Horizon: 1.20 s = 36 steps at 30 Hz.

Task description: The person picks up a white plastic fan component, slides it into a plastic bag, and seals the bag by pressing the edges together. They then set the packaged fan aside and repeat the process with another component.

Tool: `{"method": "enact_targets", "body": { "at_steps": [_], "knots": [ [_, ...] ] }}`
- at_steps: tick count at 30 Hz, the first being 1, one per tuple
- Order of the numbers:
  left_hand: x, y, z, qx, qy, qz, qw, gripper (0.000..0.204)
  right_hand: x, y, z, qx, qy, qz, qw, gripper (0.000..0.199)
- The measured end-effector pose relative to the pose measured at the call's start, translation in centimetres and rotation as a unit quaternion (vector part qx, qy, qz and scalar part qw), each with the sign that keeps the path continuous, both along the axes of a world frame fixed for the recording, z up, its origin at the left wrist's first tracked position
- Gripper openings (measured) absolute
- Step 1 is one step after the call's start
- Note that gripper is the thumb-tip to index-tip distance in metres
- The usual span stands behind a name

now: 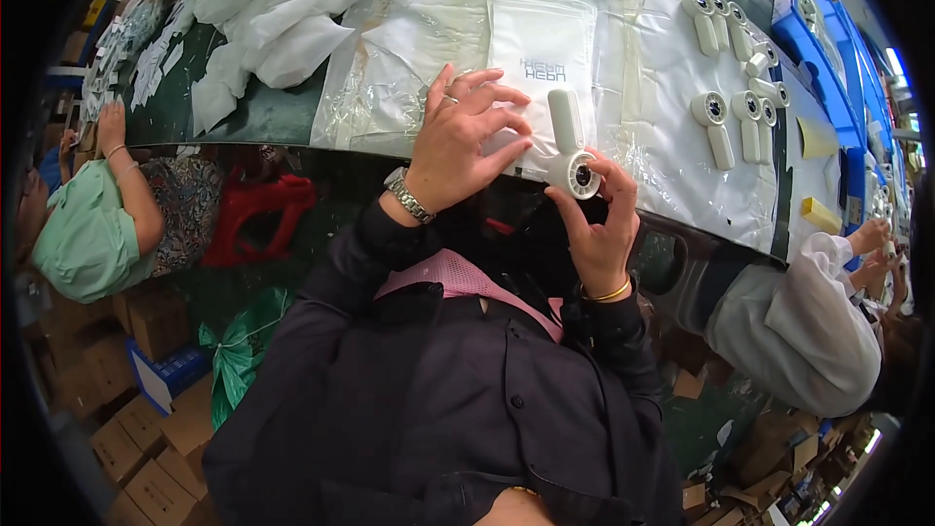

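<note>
A white handheld mini fan (566, 125) sits at the table's near edge, its handle pointing away from me and its round head toward me. My right hand (602, 219) grips the rim of the fan's head between thumb and fingers. Just left of the handle, my left hand (472, 136) hovers with its fingers apart and nothing in them. Beyond both hands lies a stack of whitish printed plastic bags (543, 34). The left fingertips are close to the bags' near part; I cannot tell whether they touch.
More white handheld fans (716, 112) lie in groups at right, beside blue bins (813, 58) and yellow pieces (820, 214). Crumpled white bags (282, 10) pile up at far left. Co-workers sit on both sides, one in a green top (93, 224), one in white sleeves (799, 321). Cardboard boxes (161, 492) stand below.
</note>
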State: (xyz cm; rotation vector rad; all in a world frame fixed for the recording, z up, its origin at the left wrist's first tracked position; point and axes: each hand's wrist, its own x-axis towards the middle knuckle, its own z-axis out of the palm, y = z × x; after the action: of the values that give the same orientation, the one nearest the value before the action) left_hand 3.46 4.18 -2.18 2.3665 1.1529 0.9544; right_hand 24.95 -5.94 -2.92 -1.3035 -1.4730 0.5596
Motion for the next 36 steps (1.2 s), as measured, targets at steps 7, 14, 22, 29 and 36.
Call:
{"method": "enact_targets", "body": {
  "at_steps": [7,14,22,29,36],
  "knots": [
    [1.0,0.0,-0.2,-0.037,-0.012,0.043,0.998,0.018,0.9,0.1,-0.9,0.020,-0.024,0.017,0.999,0.062],
    [1.2,-0.5,0.8,0.000,0.001,0.021,1.000,0.018,1.1,0.2,-1.2,0.013,0.007,0.017,1.000,0.062],
    [1.2,-0.3,0.2,0.004,0.002,0.023,1.000,0.016,1.1,-0.1,-0.9,0.008,0.013,0.015,1.000,0.061],
    [1.4,-0.1,-0.4,-0.021,-0.062,0.059,0.996,0.013,1.9,-0.2,-1.4,0.032,-0.037,0.052,0.997,0.063],
    [2.5,0.5,-0.1,-0.007,-0.078,0.090,0.993,0.010,3.7,0.4,1.2,0.050,-0.090,0.126,0.987,0.062]
  ]
}}
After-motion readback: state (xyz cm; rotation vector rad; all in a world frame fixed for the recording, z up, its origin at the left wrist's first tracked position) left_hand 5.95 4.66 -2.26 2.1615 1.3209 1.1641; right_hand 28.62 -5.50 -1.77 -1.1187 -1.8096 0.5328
